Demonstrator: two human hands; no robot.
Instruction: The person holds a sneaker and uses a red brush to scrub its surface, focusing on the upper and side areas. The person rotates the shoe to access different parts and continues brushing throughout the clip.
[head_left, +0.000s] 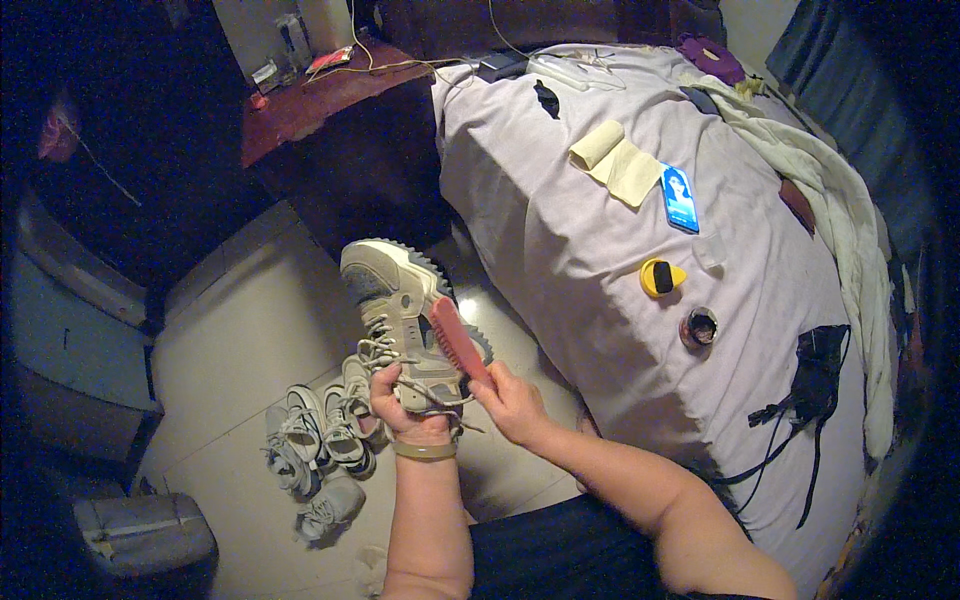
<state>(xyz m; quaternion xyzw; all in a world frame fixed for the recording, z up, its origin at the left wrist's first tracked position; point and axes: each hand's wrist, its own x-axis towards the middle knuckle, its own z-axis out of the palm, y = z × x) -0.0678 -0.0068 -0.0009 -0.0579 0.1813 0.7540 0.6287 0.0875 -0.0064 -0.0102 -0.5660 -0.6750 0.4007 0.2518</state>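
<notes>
My left hand grips a beige and grey lace-up sneaker at its heel end, with the toe pointing up and away from me. The chunky dark-edged sole faces right, and the laces hang loose over my fingers. In my right hand is the handle of a pink-red brush. Its bristles face left against or very near the side of the sneaker; whether they touch is hard to tell. A bangle circles my left wrist.
Several other shoes lie on the tiled floor at left, by a grey bin-like object. On the bed at right are a folded cloth, a lit phone, a yellow lid, an opened jar and a black strapped item.
</notes>
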